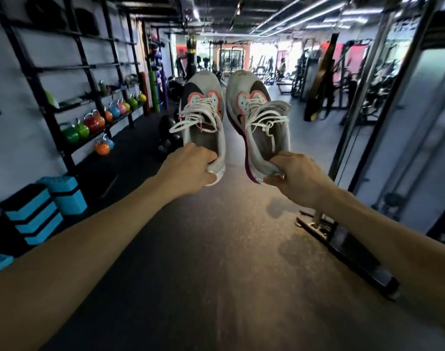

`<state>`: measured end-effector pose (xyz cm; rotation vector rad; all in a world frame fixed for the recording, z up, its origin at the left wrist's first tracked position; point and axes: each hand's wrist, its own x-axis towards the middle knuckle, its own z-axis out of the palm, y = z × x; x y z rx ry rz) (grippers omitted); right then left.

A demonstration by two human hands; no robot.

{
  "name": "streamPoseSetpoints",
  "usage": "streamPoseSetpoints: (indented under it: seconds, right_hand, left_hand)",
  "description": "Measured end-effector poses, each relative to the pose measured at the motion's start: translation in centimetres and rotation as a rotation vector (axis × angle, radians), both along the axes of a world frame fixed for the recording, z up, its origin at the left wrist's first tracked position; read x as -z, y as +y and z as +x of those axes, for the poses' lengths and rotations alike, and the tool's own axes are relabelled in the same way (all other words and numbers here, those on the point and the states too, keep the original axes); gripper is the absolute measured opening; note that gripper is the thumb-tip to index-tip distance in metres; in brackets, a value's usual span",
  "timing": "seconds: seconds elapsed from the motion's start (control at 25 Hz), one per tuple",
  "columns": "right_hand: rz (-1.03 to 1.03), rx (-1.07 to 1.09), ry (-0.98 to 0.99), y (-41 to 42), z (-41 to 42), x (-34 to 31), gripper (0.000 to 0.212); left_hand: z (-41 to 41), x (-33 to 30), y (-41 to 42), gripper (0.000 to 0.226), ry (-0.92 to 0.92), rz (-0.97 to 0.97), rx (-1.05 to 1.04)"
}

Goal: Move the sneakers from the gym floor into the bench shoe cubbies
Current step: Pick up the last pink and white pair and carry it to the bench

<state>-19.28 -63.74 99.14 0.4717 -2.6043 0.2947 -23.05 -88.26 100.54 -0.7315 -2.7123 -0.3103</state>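
Both sneakers are off the gym floor (216, 262) and carried out in front of the person at arm's length, toes pointing away down the room. Holding each shoe by its heel keeps the pair level and apart, probably so that each can go toe-first into a cubby. No bench or shoe cubbies show in this view, so the carry looks to be under way rather than near its end.

The left hand (188, 171) grips the heel of the left sneaker (203, 110), fingers curled over the collar and thumb against the back of the sole. The right hand (296, 178) pinches the heel of the right sneaker (256, 115), which tilts a little so its purple sole edge shows. Loose white laces hang from both shoes. The far part of the room is blurred.

To the left a black rack (72, 138) holds coloured kettlebells (93, 121), with blue step blocks (39, 211) on the floor beside it.
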Motion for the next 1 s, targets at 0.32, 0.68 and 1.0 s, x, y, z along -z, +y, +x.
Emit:
streamPoseSetpoints:
  seconds: [0.32,0.68,1.0]
  right_hand:
    - [0.023,0.262,0.092,6.8,11.9,-7.4,0.014]
    - [-0.001,0.721,0.096,16.6,37.3,-10.2,0.017]
    - [-0.006,1.135,0.076,17.2,66.9,-11.2,0.014]
  left_hand:
    - [4.9,-7.2,9.0,0.038,0.203,0.057,0.28]
    - [21.4,-10.2,25.5,0.039,0.249,0.155,0.789]
    - [45.8,-10.6,35.8,0.039,0.199,0.224,1.213]
